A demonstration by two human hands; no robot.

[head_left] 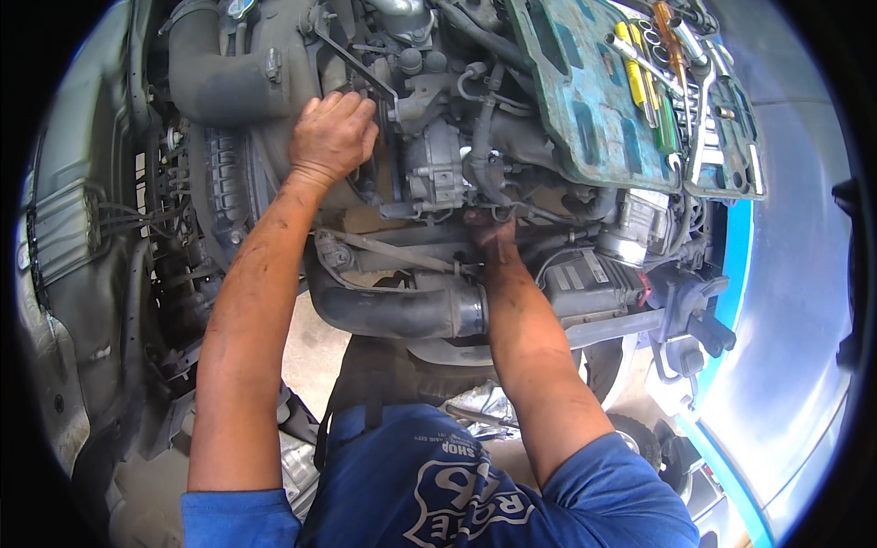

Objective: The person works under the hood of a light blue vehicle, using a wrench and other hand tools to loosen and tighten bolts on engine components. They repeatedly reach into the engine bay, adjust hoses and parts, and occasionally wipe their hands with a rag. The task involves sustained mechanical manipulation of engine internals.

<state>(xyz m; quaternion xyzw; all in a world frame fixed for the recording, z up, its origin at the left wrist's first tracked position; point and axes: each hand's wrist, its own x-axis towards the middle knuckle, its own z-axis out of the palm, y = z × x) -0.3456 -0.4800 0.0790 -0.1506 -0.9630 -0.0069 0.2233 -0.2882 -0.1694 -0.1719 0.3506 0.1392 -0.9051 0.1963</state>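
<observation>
My left hand (333, 135) is closed in a fist among the engine parts, beside a dark metal adjusting arm (354, 60). Whatever lies inside its fingers is hidden from above. To its right sits a grey alternator-like unit (435, 169) with a finned metal housing. My right hand (494, 230) reaches in low, just below that unit, between hoses and pipes. Its fingers are in shadow and mostly covered by parts. A thick black hose (393, 310) with a clamp at its end runs below, close to my right forearm.
A worn green tool case (585, 119) lies across the engine at the upper right, bearing screwdrivers, a wrench (703, 128) and sockets. A large grey air duct (219, 87) bends at the upper left. A black ribbed box (589, 283) and a metal bar (612, 329) lie right of my forearm.
</observation>
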